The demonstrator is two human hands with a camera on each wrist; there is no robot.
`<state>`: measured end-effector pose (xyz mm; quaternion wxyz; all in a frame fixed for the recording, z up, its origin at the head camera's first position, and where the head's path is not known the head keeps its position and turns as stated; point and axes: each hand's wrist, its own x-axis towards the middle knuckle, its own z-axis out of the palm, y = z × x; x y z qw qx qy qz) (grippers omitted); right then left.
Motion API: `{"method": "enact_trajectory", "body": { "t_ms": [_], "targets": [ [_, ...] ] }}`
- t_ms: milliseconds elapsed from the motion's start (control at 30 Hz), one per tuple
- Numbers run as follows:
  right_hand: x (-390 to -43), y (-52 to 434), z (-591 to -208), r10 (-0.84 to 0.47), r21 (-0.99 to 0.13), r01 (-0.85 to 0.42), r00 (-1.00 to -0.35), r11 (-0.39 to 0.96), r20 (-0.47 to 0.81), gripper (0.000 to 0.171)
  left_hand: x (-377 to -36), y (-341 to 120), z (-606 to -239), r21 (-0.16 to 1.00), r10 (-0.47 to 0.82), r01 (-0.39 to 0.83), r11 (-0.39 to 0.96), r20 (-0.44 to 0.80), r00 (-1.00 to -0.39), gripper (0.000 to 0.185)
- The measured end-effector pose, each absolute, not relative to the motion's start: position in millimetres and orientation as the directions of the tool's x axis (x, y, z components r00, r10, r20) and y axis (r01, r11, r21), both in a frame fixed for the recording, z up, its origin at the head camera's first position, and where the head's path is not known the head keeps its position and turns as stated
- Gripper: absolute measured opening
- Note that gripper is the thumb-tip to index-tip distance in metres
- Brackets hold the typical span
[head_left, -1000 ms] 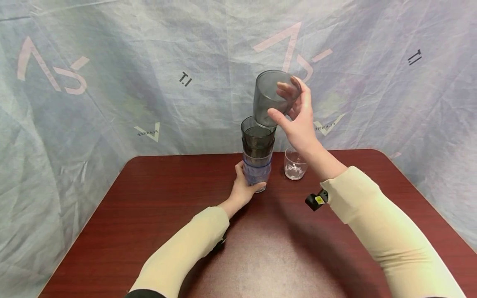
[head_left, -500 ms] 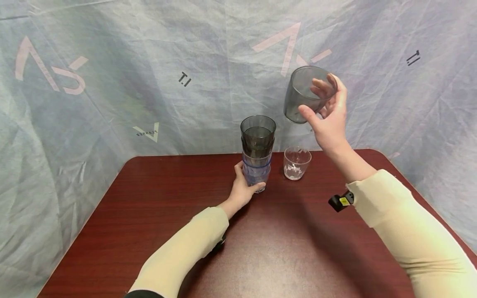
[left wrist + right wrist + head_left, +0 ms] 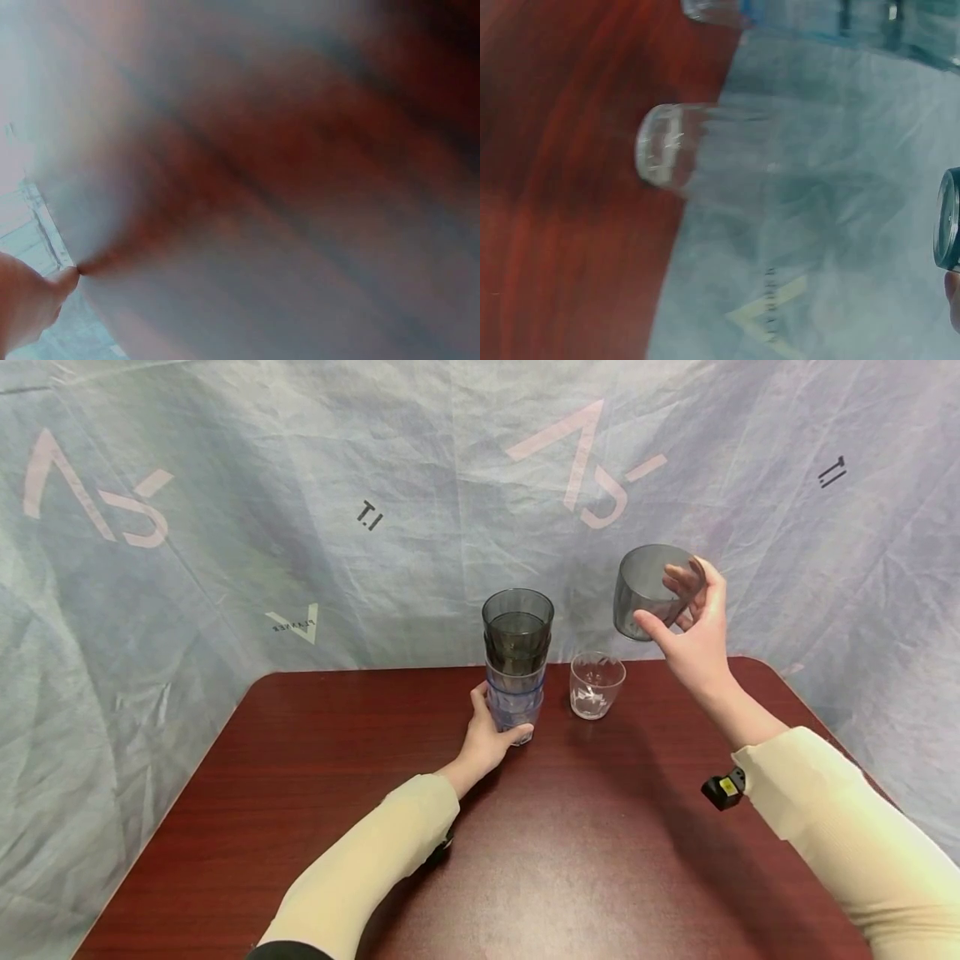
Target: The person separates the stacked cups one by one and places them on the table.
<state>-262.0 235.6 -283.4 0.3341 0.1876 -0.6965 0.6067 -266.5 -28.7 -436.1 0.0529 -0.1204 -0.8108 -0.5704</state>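
Grey cup (image 3: 642,590) in right hand (image 3: 699,639), cup stack (image 3: 516,653) in left hand (image 3: 486,742)

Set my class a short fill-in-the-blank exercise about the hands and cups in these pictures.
1. Of the left hand and the right hand, the ____ one holds up a single gray cup.
2. In the head view, the clear cup stands to the ____ of the stack of cups.
3. In color, the top of the stack of cups looks ____ than its bottom.
4. Exactly ____ cup stands on the table apart from the stack of cups.

Missing words: right; right; darker; one.
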Motion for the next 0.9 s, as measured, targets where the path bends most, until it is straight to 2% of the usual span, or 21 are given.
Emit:
{"method": "enact_trajectory", "body": {
  "t_ms": [233, 433, 900],
  "targets": [
    [-263.2, 249.4, -308.9, 0.159, -0.757, -0.598, -0.747, 0.261, 0.645, 0.078, -266.3, -29.1, -435.9, 0.914, 0.132, 0.253, 0.318, 0.221, -0.966, 0.090],
    [-249.3, 251.1, -317.6, 0.191, -0.808, -0.511, -0.797, 0.292, 0.573, 0.076, -264.0, -28.3, -434.5, 0.915, 0.133, 0.252, 0.315, 0.221, -0.966, 0.090],
    [-261.9, 277.9, -367.2, 0.277, -0.840, -0.391, -0.817, 0.376, 0.505, 0.078, -264.8, -28.3, -435.2, 0.913, 0.131, 0.258, 0.316, 0.227, -0.965, 0.089]
  ]
}}
